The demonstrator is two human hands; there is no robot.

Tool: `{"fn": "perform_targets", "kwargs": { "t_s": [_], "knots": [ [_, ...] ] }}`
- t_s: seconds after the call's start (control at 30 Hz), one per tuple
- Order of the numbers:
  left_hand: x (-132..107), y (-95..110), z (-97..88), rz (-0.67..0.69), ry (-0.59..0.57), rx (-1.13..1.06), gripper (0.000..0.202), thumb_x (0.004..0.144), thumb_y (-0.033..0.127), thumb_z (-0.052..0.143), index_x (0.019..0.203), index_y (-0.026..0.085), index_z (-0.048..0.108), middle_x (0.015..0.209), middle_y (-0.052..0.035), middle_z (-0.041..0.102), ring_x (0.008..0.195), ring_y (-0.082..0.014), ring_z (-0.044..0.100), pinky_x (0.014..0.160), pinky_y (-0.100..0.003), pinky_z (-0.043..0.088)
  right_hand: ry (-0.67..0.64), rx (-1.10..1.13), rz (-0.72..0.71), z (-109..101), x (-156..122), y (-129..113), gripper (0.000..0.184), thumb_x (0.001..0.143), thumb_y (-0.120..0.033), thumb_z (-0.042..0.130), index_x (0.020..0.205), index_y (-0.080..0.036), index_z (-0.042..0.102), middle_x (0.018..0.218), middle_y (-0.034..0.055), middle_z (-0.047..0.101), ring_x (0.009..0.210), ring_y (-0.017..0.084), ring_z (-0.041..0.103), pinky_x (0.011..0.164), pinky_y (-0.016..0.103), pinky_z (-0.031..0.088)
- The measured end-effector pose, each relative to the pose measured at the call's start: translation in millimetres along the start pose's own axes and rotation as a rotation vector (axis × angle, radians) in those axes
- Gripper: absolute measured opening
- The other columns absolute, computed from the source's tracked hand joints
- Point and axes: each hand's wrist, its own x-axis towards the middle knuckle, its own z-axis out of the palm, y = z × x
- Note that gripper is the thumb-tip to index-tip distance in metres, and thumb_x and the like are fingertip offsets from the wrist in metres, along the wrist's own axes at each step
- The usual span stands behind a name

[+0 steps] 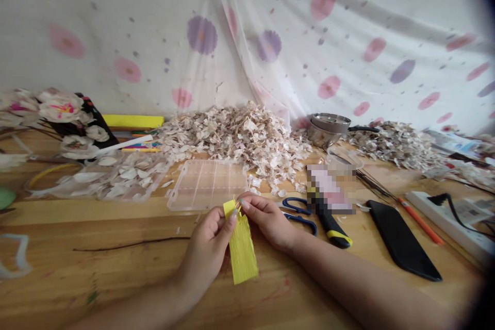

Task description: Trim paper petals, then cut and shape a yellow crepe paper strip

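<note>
Above the bare front of the desk, a yellow paper strip is held between the two hands, its free lower end hung toward the near edge. The strip's upper part is clamped between the thumb and fingers of the left hand, while its small gathered tip is pinched by the closed fingers of the right hand. With the hands taken as the clock's centre, a thin dark stem is laid at nine o'clock, its inner end hidden by the left hand. Blue-handled scissors are set at three o'clock, just beside the right hand; farther out that way, a black phone-like slab is seen. Between ten and eleven, a clear divided tray is placed. At twelve, a large pale petal heap is piled up, with a round metal tin stood between one and two. Everything is backed by a flower-printed cloth.
</note>
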Motion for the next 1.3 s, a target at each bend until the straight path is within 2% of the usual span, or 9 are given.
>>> {"fn": "perform_targets", "kwargs": {
  "t_s": [0.1, 0.17, 0.3, 0.4, 0.63, 0.8, 0.93, 1.1, 1.3],
  "knots": [
    [-1, 0, -0.3, 0.017, 0.032, 0.054, 0.025, 0.082, 0.042, 0.055, 0.084, 0.017, 0.057, 0.070, 0.0002, 0.060, 0.068, -0.0168, 0.056, 0.061, -0.026, 0.043, -0.005, 0.031, 0.002, 1, -1, -1, 0.029, 0.066, -0.040, 0.076, 0.080, -0.018, 0.064, 0.080, -0.0005, 0.056, 0.073, 0.012, 0.050, 0.070, 0.025, 0.041],
    [-2, 0, -0.2, 0.018, 0.042, 0.062, 0.025, 0.082, 0.043, 0.055, 0.082, 0.018, 0.056, 0.066, 0.0015, 0.057, 0.064, -0.0159, 0.053, 0.058, -0.025, 0.042, 0.010, 0.036, -0.014, 1, 0, -1, 0.028, 0.063, -0.038, 0.078, 0.077, -0.018, 0.064, 0.080, -0.0004, 0.057, 0.074, 0.012, 0.051, 0.071, 0.026, 0.041],
    [-2, 2, 0.4, 0.004, 0.060, 0.049, 0.026, 0.081, 0.044, 0.055, 0.074, 0.019, 0.053, 0.062, 0.0034, 0.053, 0.059, -0.0140, 0.049, 0.055, -0.023, 0.040, 0.091, 0.039, -0.008, 1, 2, 2, 0.027, 0.065, -0.040, 0.076, 0.071, -0.017, 0.063, 0.074, -0.0011, 0.056, 0.066, 0.010, 0.049, 0.063, 0.024, 0.040],
    [-1, 2, 0.5, 0.010, 0.061, 0.052, 0.026, 0.081, 0.044, 0.055, 0.072, 0.019, 0.051, 0.062, 0.0041, 0.052, 0.059, -0.0139, 0.049, 0.056, -0.023, 0.040, 0.087, 0.025, 0.004, 0, 3, 2, 0.028, 0.066, -0.042, 0.075, 0.070, -0.017, 0.064, 0.072, -0.0008, 0.056, 0.065, 0.010, 0.048, 0.060, 0.024, 0.039],
    [-1, 3, 0.5, -0.011, 0.029, 0.003, 0.026, 0.082, 0.042, 0.054, 0.091, 0.018, 0.058, 0.076, -0.0006, 0.063, 0.066, -0.0157, 0.053, 0.061, -0.025, 0.042, 0.030, 0.057, 0.053, -1, 1, 2, 0.034, 0.064, -0.042, 0.076, 0.082, -0.018, 0.060, 0.075, -0.0015, 0.057, 0.066, 0.010, 0.050, 0.065, 0.025, 0.039],
    [-3, 4, -0.1, -0.039, -0.011, 0.022, 0.026, 0.082, 0.043, 0.054, 0.089, 0.018, 0.060, 0.073, -0.0002, 0.062, 0.067, -0.0156, 0.052, 0.060, -0.024, 0.041, -0.062, -0.082, -0.035, 1, -1, 6, 0.037, 0.075, -0.053, 0.063, 0.080, -0.019, 0.049, 0.071, -0.0031, 0.047, 0.062, 0.010, 0.042, 0.059, 0.023, 0.035],
    [-4, 3, 0.0, -0.048, -0.023, 0.022, 0.025, 0.081, 0.043, 0.056, 0.081, 0.019, 0.060, 0.064, 0.0025, 0.055, 0.061, -0.0143, 0.049, 0.058, -0.023, 0.039, -0.088, -0.234, -0.080, 2, -6, 5, 0.039, 0.081, -0.059, 0.051, 0.082, -0.020, 0.045, 0.071, -0.0029, 0.044, 0.062, 0.011, 0.038, 0.058, 0.024, 0.034],
    [-4, 4, 1.2, -0.075, 0.017, 0.007, 0.026, 0.078, 0.045, 0.058, 0.079, 0.019, 0.060, 0.060, 0.0039, 0.051, 0.058, -0.0133, 0.047, 0.052, -0.021, 0.038, -0.060, -0.481, -0.167, 1, -9, 3, 0.038, 0.087, -0.056, 0.042, 0.079, -0.019, 0.047, 0.070, -0.0016, 0.044, 0.064, 0.012, 0.040, 0.060, 0.024, 0.036],
    [-4, 5, 1.3, -0.078, 0.043, 0.015, 0.026, 0.075, 0.045, 0.059, 0.073, 0.019, 0.058, 0.059, 0.0033, 0.052, 0.058, -0.0147, 0.049, 0.052, -0.022, 0.039, -0.085, -0.523, -0.200, -1, -11, 3, 0.034, 0.090, -0.050, 0.040, 0.080, -0.018, 0.047, 0.072, -0.0007, 0.046, 0.065, 0.012, 0.041, 0.061, 0.024, 0.038]
  ]
}}
